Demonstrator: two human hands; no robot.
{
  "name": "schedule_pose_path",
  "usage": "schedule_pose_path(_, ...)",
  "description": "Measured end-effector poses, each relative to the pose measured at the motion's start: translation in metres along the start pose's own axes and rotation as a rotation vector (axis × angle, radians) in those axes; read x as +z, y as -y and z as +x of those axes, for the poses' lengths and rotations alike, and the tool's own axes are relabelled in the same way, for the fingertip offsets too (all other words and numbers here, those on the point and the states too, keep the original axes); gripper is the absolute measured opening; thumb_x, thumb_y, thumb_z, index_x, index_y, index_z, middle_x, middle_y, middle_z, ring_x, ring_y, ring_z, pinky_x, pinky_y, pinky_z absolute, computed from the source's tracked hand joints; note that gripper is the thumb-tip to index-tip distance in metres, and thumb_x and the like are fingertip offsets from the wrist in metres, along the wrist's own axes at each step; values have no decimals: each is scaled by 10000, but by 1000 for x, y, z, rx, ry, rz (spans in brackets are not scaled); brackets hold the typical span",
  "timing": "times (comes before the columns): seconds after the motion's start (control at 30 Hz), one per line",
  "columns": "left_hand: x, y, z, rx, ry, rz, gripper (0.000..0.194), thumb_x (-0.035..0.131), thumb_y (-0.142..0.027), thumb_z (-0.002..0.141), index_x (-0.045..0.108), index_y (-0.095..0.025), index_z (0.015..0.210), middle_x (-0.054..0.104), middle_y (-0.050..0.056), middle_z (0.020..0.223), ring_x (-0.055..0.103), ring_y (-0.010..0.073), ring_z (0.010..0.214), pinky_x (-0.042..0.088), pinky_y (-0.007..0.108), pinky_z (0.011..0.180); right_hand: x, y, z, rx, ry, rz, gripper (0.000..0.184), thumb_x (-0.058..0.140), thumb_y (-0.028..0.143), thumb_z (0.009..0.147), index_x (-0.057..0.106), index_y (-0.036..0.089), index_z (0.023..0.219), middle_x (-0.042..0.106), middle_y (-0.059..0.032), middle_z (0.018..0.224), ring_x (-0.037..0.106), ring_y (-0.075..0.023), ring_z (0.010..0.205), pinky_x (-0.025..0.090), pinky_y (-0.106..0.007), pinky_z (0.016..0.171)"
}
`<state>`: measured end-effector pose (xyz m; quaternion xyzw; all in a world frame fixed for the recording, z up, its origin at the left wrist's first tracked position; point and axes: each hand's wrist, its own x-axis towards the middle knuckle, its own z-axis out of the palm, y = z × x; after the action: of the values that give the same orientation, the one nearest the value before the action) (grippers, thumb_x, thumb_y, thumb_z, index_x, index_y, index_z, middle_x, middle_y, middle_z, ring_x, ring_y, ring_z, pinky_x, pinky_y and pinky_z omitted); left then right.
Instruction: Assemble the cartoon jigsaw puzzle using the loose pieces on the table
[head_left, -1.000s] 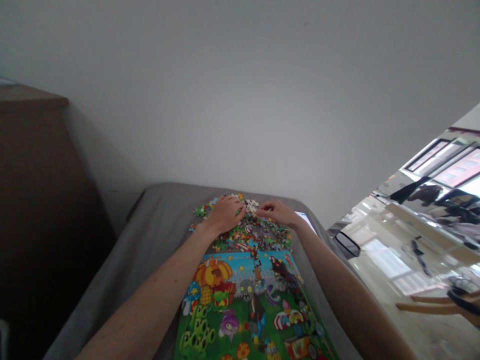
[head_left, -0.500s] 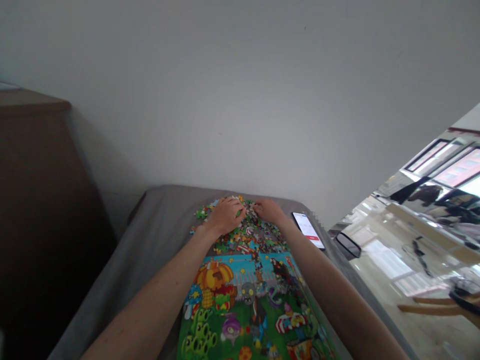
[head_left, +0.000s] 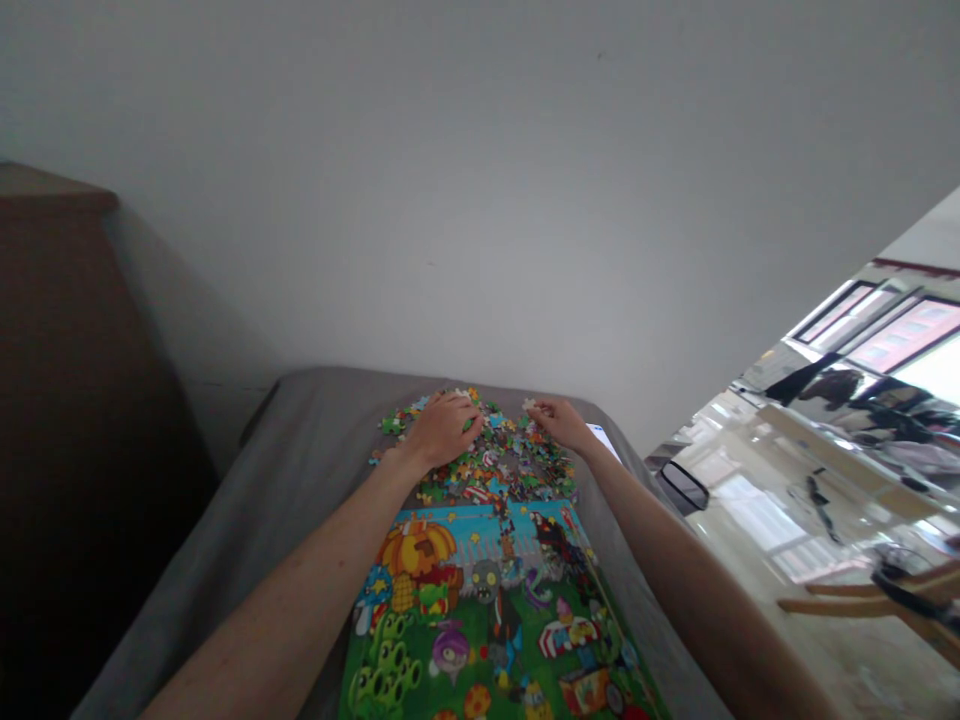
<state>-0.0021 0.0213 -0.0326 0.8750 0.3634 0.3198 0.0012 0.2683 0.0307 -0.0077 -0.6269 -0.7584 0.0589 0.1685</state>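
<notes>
- On my feed, the fingers of the right hand (head_left: 561, 422) are pinched on a pale jigsaw piece (head_left: 529, 405), near the far right corner of the grey cloth-covered surface (head_left: 322, 440).
- The left hand (head_left: 442, 430) lies over the heap with fingers curled; I can't tell whether they grip anything.
- Under and between both hands, the loose pieces (head_left: 546, 462) spread near the far edge.
- I judge each piece light, thin and fairly stiff, its knobs easily bent; I'd take it by opposite sides, fingertips only.
- Nearer me, the colourful picture panel (head_left: 487, 610) runs from the heap toward the near edge; I'd expect it to be flat and best supported along its sides.
- A phone (head_left: 604, 442) sits by the right edge, partly hidden by the right arm.
</notes>
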Motion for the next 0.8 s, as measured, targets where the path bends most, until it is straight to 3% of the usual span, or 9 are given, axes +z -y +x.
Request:
schedule_pose_path(0.2,0,1,0,15,3,-2,300,466,-291,990,727,-183,888,743,73,991,645,242,998,453,419,964,-10,-3,-6,21,19,-82,383,449,349,964,755,140,871,761,-76,789,687,-214,731,470,-265,651)
schedule_pose_path(0.33,-1,0,1,22,9,-6,293,475,-285,985,725,-184,871,744,69,983,647,241,985,459,420,959,-14,8,-14,-13,33,-147,362,440,299,981,753,147,1083,761,-143,1085,698,-278,1003,488,-342,868)
schedule_pose_path(0.43,-1,0,0,12,8,3,306,463,-286,990,728,-180,879,744,73,996,645,243,1000,457,419,965,-13,21,-26,-115,140,-146,380,443,216,971,688,213,1262,723,-102,1229,671,-261,1129,471,-345,967)
schedule_pose_path(0.53,0,0,-1,0,9,11,307,463,-288,990,732,-171,900,743,78,1012,643,245,1017,453,418,976,-14,32,-42,-211,273,-124,537,482,117,916,558,287,1419,691,-46,1297,664,-227,1162,473,-319,995)
schedule_pose_path(0.63,0,0,-1,-4,13,8,307,462,-299,993,734,-177,924,744,72,1030,638,239,1039,446,410,986,-20,37,-48,-267,363,-55,627,586,251,919,415,270,1521,618,-70,1397,627,-257,1223,473,-364,1026)
schedule_pose_path(0.7,0,0,0,-3,13,4,304,460,-297,993,734,-182,929,743,69,1033,636,234,1042,444,403,984,-21,40,-41,-266,342,7,593,603,375,933,453,272,1497,627,-64,1388,639,-251,1200,494,-362,1002)
schedule_pose_path(0.8,-1,-1,0,2,7,5,307,456,-287,994,732,-175,918,742,75,1020,635,236,1025,447,404,971,-9,45,-22,-152,155,-29,407,473,360,1006,607,203,1358,725,-92,1222,696,-227,1064,523,-341,922)
